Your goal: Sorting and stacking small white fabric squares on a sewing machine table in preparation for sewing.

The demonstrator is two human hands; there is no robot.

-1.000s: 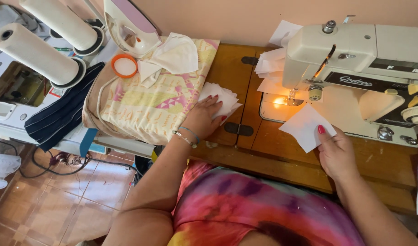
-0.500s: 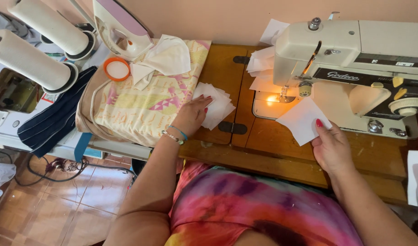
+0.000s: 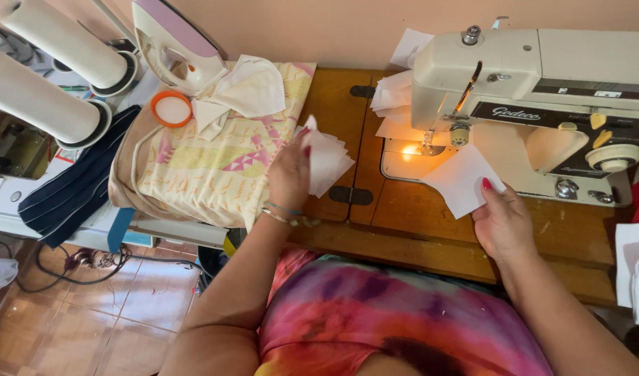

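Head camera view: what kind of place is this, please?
Probably a home sewing corner: a cream sewing machine stands on a wooden table, an iron rests on a padded cloth, and two large white thread cones stand nearby.

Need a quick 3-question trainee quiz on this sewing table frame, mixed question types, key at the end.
1. True or false: the right hand holds a white fabric square beside the sewing machine.
2. What does the left hand have its grip on?
A. the iron
B. the stack of white fabric pieces
C. the orange-rimmed lid
3. Fill in: the two big white thread cones lie at the far ____ of the view.

Key: 1 true; 2 B; 3 left.
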